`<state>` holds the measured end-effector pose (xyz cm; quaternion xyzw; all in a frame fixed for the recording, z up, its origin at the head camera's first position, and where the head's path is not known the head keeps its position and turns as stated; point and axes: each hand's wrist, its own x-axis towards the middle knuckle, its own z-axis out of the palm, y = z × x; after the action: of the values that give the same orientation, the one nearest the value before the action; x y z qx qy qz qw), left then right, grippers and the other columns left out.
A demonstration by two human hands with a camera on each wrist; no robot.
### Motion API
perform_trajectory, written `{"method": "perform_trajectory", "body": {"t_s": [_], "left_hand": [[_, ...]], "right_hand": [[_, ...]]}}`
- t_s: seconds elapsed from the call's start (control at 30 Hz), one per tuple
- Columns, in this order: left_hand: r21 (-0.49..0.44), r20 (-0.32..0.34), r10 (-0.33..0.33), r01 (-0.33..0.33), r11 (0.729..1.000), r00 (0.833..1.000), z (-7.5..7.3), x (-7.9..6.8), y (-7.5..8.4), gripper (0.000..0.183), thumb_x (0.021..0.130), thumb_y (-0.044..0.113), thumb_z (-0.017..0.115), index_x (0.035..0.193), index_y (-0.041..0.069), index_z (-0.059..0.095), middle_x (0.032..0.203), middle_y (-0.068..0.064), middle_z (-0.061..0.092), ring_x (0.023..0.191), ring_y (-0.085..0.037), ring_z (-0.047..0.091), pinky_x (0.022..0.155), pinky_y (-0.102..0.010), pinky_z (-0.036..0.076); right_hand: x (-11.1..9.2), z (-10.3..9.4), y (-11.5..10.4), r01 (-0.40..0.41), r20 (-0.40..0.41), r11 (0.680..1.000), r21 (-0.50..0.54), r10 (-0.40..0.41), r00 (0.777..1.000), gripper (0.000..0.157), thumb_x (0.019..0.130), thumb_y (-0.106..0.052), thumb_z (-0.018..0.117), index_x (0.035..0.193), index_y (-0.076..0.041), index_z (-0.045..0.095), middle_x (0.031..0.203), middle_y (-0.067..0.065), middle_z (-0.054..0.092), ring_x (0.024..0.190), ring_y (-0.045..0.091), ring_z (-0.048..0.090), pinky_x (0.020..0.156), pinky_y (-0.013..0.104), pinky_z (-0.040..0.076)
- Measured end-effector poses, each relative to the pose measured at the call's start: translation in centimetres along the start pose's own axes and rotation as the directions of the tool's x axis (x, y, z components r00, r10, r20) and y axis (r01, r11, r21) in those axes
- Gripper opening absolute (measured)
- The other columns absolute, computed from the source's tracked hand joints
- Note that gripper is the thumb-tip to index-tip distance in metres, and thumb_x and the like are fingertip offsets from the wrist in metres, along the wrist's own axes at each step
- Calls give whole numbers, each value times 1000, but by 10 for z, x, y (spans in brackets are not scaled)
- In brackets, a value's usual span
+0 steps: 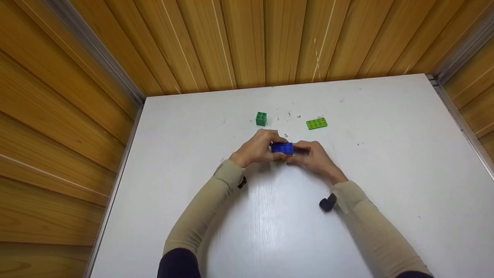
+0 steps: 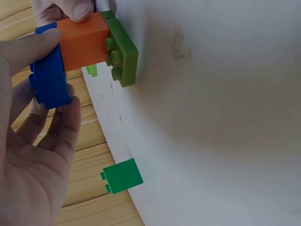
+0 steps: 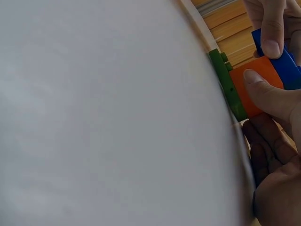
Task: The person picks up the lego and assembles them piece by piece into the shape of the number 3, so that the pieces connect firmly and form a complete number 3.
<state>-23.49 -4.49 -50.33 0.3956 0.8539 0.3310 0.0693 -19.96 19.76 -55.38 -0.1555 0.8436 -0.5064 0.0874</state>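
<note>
A small stack of toy building bricks stands on the white table between the hands. At its bottom is a studded green plate [image 2: 126, 56], with an orange brick [image 2: 87, 42] upright on one end of it. A blue brick [image 1: 282, 148] lies across the top of the orange one, its far end overhanging the plate. My left hand [image 1: 257, 148] pinches the blue brick between thumb and fingers. From the other side, my right hand [image 1: 314, 157] grips the orange brick, the thumb flat on its face in the right wrist view.
Beyond the hands a darker green brick [image 1: 261, 119] stands on the white table [image 1: 173, 154]. Farther right lies a lime-green studded plate [image 1: 317, 124]. Wood-panelled walls [image 1: 247, 46] border the table's back and left. A black device [image 1: 327, 204] sticks out from the right sleeve.
</note>
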Motion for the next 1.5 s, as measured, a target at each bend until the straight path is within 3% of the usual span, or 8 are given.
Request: {"method": "perform_trajectory", "body": {"t_s": [0.33,0.73,0.9,1.1,1.27,1.5], "left_hand": [[-16,6,-1,1,1000,1000,-2,-2,0,46,94,29,85,132,4,75,121,-7,77,110,-16,69,98,-28,58],[-91,-48,8,-13,996,999,-18,1,-3,54,96,33,81,137,1,69,136,-19,72,122,-36,68,106,-46,57],[-65,-78,-33,28,998,996,-27,0,-4,54,97,36,79,140,5,69,137,-13,72,125,-34,67,107,-43,56],[-42,-127,-67,63,997,990,-38,-1,-7,52,99,37,78,140,6,69,139,-10,72,127,-32,68,108,-40,55],[-55,-162,-120,112,992,979,-45,0,-12,54,98,39,79,141,7,69,141,-8,71,126,-25,68,112,-45,54],[-72,-172,-169,158,985,970,-49,2,-21,57,96,31,83,144,6,67,142,-11,70,129,-33,66,115,-47,51]], "right_hand": [[0,-2,-1,6,-7,1000,3,-6,1000,49,86,-23,91,133,-15,77,121,5,79,122,29,69,118,51,43],[2,-2,1,17,-6,1000,-12,-17,1000,47,89,-26,90,132,-12,77,127,9,77,127,31,67,118,53,44],[1,-2,1,10,-2,1000,-2,-10,1000,48,89,-24,90,133,-12,77,124,8,78,124,30,68,116,50,45],[-1,-2,0,-45,7,999,-15,45,999,58,88,-26,90,138,-5,71,132,13,75,131,34,65,121,53,42],[-1,-2,-1,-67,7,998,-8,68,998,64,87,-29,91,140,-3,69,137,15,72,135,35,62,123,54,40],[0,-1,0,-60,13,998,14,60,998,63,87,-30,91,139,-4,70,137,14,73,134,35,63,123,54,40]]}}
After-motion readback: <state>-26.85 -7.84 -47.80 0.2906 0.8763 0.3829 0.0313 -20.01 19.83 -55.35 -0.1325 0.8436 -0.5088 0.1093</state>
